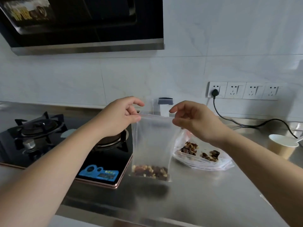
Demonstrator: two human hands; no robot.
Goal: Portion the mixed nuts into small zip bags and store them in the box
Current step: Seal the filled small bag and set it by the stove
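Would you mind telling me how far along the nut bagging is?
Done: a portion of nuts sits in the small zip bag. In hand: left hand and right hand pinch its top strip. Left: more nuts in the bags behind; no box in view.

We reach both bare forearms forward from the lower corners, wrists level, the hands well apart and facing each other. Our left hand (121, 114) pinches the zip bag (152, 145) at its top left corner between thumb and curled fingers (index raised a little above). Our right hand (193, 118) pinches the top right corner likewise, its other fingers loosely bent.
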